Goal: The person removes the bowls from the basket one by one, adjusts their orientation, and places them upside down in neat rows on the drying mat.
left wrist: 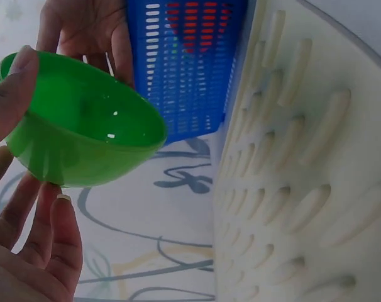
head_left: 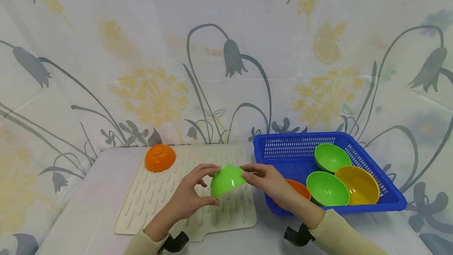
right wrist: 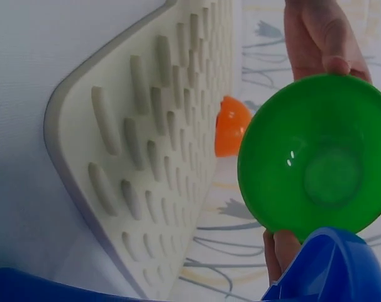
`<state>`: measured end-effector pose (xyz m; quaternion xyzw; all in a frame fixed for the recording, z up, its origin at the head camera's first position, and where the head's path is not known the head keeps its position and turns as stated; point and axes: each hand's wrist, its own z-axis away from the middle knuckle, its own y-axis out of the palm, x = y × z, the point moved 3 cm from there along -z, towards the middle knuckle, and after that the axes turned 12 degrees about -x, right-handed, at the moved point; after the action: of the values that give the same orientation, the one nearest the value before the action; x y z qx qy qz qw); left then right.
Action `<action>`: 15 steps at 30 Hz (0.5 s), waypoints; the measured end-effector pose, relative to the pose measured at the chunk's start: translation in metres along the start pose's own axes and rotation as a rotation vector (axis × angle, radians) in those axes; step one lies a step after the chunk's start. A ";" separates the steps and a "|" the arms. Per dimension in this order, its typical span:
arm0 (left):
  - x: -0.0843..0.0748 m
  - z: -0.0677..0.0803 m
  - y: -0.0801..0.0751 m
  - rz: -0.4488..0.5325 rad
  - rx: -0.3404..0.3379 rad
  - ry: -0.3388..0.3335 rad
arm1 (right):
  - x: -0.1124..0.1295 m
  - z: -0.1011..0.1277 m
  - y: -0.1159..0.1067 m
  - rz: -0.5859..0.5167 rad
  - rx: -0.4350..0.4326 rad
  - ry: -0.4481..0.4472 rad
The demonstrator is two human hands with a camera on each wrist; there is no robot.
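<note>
White flowered cloth (head_left: 159, 15) behind, my left hand (head_left: 189, 196) and right hand (head_left: 271, 183) pinch one round green bowl (head_left: 227, 181), tilted mouth-down; one orange bowl (head_left: 160, 159) lies inverted.

a white tabletop (head_left: 85, 200), with a cream ridged mat (head_left: 143, 190) and, just right of it, a blue basket (head_left: 293, 150)

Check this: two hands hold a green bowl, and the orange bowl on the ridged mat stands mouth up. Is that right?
No: the orange bowl on the ridged mat is upside down, base up, as the head view shows. The rest stands.
</note>
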<state>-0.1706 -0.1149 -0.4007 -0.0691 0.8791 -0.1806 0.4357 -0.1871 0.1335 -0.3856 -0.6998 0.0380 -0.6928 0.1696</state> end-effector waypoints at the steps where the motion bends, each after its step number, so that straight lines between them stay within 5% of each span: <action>1: 0.001 0.000 0.000 0.014 -0.004 -0.026 | 0.000 0.000 0.000 0.004 -0.007 0.002; 10: 0.020 0.004 0.003 0.128 -0.035 -0.410 | 0.000 0.002 0.000 -0.030 -0.036 0.001; 15: 0.024 0.006 0.002 0.143 -0.038 -0.484 | -0.003 0.002 0.001 -0.080 -0.025 -0.008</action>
<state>-0.1804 -0.1216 -0.4230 -0.0561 0.7551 -0.1110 0.6437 -0.1854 0.1333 -0.3888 -0.7056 0.0177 -0.6958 0.1332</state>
